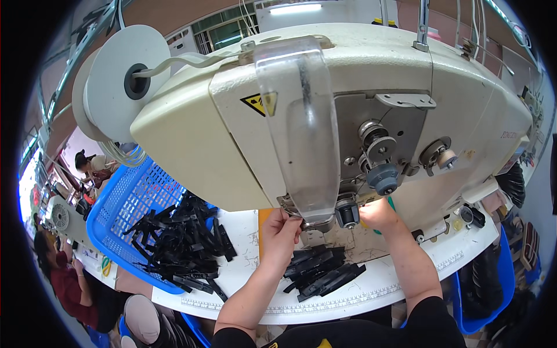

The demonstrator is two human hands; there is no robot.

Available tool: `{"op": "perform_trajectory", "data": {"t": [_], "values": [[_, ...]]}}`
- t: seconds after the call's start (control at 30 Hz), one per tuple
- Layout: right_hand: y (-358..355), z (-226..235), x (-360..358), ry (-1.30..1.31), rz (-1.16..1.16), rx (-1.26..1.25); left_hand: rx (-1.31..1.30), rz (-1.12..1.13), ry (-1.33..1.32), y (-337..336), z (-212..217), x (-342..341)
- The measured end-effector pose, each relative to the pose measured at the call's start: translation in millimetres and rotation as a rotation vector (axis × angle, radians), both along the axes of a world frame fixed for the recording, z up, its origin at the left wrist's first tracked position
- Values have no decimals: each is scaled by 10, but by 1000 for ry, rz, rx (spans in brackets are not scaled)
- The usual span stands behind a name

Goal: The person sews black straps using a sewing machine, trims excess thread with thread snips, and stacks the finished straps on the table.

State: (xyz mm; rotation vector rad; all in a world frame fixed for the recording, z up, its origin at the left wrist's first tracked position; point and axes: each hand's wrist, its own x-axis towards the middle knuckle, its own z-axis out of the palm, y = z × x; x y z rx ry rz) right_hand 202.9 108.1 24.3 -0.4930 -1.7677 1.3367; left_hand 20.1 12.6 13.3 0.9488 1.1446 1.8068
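A cream industrial sewing machine (238, 110) fills the upper middle, with a clear plastic guard (299, 133) at its front. Below the guard's left edge, my left hand (279, 232) is closed in a pinch by the needle area; whatever lies between its fingertips is hidden. My right hand (377, 214) reaches under the machine arm, right of a dark knob (348, 213), and its fingertips are out of sight. Something green shows in part beside it. Between my forearms lies a small pile of black strips (322, 269) on the white table (354, 304).
At the left, a blue plastic basket (101, 203) leans against the table, with a heap of black strips (185, 243) spilling from it. A blue bin (507, 284) with black material stands at the right. A white spool (125, 69) hangs upper left. Other people sit farther left.
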Motion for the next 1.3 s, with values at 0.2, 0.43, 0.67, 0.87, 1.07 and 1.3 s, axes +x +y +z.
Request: {"op": "perform_trajectory", "data": {"t": [0.2, 0.43, 0.67, 0.87, 1.07, 1.3], "values": [[70, 15, 21, -125, -120, 116, 22, 15, 42, 49, -40, 7], [105, -42, 57, -1, -110, 164, -24, -3, 43, 72, -15, 15], [-22, 216, 112, -97, -9, -102, -71, -25, 16, 50, -24, -24], [235, -234, 114, -235, -112, 729, -75, -52, 64, 9, 9, 8], [61, -76, 34, -90, -22, 133, -61, -47, 40, 20, -50, -28], [69, -24, 33, -25, 24, 183, -44, -31, -18, 26, -16, -9]]}}
